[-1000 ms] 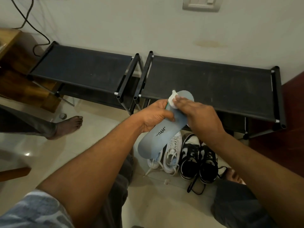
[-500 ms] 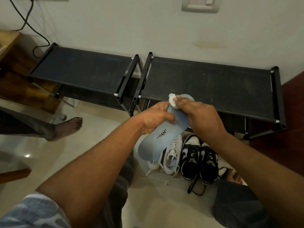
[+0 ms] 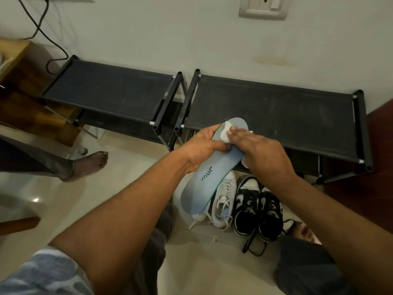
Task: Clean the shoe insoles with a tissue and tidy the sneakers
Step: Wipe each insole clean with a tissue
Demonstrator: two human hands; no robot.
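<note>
A light blue insole (image 3: 209,179) with dark lettering is held up over the floor, toe end pointing away from me. My left hand (image 3: 204,149) grips it around the middle from the left. My right hand (image 3: 263,152) presses a small white tissue (image 3: 225,133) flat against the insole's toe end with its fingers. Below the insole stand white sneakers (image 3: 224,203) and, to their right, a black and white pair (image 3: 258,211), toes toward the wall.
Two low black shoe racks (image 3: 119,92) (image 3: 276,107) stand side by side against the wall. A bare foot (image 3: 87,165) of another person rests on the tiled floor at left. A wooden cabinet (image 3: 19,81) and a dangling cable (image 3: 42,33) are far left.
My right hand has slid the tissue slightly down the insole's toe end. The insole and left hand stay almost where they were.
</note>
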